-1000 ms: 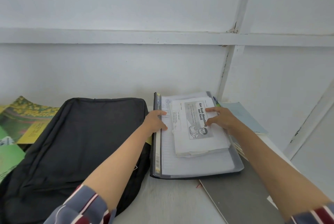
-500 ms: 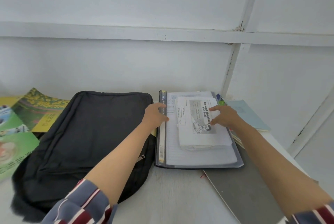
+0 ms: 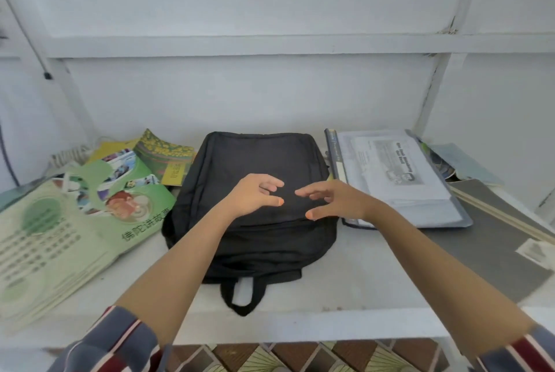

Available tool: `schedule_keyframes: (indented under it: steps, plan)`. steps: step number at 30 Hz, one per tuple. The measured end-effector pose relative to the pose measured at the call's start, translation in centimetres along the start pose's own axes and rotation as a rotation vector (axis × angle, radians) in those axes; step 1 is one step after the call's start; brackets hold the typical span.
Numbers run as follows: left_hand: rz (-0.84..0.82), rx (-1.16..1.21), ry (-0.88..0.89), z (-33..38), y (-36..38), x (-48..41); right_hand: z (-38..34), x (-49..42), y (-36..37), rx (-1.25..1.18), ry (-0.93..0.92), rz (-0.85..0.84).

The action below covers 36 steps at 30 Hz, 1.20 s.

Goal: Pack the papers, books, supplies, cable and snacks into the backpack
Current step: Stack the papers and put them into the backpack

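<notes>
A black backpack (image 3: 258,161) lies flat and zipped in the middle of the white shelf (image 3: 345,290), its carry loop toward me. My left hand (image 3: 255,195) and my right hand (image 3: 330,200) hover just above its middle, fingers loosely spread and facing each other, holding nothing. To the right lies a clear folder (image 3: 444,215) with a stack of printed papers (image 3: 393,170) on top. To the left are green booklets (image 3: 60,236) and colourful magazines (image 3: 162,155).
A grey board (image 3: 495,251) lies at the right under the folder's corner, with light blue books (image 3: 462,164) behind it. A coiled white cable (image 3: 70,155) sits at the back left. White wall panels close the back. Patterned floor shows below the shelf edge.
Both hands left the folder and papers and moved left over the backpack. My view swung left and down, bringing the whole backpack and the green booklets into sight.
</notes>
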<state>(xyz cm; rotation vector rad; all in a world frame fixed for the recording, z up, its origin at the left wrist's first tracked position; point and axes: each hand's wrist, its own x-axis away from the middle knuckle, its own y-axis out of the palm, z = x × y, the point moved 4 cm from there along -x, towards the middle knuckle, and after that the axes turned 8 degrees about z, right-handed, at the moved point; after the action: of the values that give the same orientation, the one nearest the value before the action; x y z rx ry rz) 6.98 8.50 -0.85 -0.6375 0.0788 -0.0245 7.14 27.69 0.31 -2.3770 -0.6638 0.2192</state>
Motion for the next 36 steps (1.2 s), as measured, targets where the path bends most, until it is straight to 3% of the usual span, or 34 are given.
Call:
schedule_keyframes:
  steps: [5,10,18,22,24,28,30,33,36]
  plan:
    - [-0.169,-0.005,-0.009,-3.5,-2.5,4.7,-2.5,0.8,6.0,0.011,0.02,-0.153]
    - [-0.283,-0.064,-0.006,-4.8,-3.7,7.2,-3.0,1.1,8.1,0.211,0.016,-0.24]
    - [-0.354,-0.226,0.046,-4.7,-3.9,8.3,-2.9,0.8,7.7,0.222,0.006,-0.226]
    - [-0.374,-0.218,0.049,-4.2,-4.0,8.1,-2.9,0.7,7.1,0.122,-0.04,-0.109]
    - [-0.304,-0.159,0.051,-3.8,-4.3,7.7,-3.2,0.3,6.6,0.083,-0.062,0.006]
    - [0.054,-0.166,0.174,-3.3,-5.5,6.6,-4.4,-1.0,5.6,0.114,-0.123,0.22]
    - [0.304,-0.228,0.362,-2.4,-6.1,6.9,-4.5,-2.4,4.9,0.131,-0.126,0.329]
    - [0.618,-0.478,0.811,-1.3,-6.2,7.9,-4.6,-4.8,3.9,0.158,-0.098,0.403]
    - [0.569,-0.672,1.019,-2.2,-5.1,7.3,-5.4,-6.6,3.1,0.182,-0.079,0.388]
